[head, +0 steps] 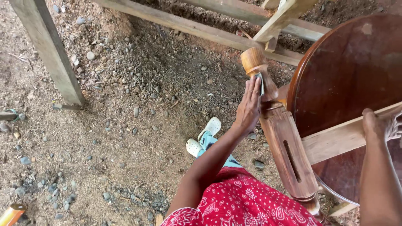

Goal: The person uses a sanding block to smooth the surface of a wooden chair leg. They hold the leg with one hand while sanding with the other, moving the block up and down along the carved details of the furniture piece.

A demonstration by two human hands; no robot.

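Note:
A turned wooden table leg [284,142] points away from me, with a round knob end and a slot in its square part. It belongs to an overturned round table whose dark brown top [347,71] stands on the right. My left hand [249,106] presses a small piece of sandpaper [261,83] flat against the narrow turned neck of the leg. My right hand [381,124] grips a pale wooden rail [335,140] that crosses the table top.
The ground is dirt with gravel and sawdust. A bare timber frame [201,29] and post [50,50] stand ahead. White clog shoes [203,136] and my red patterned skirt [243,201] are below. An orange tool handle [10,215] lies bottom left.

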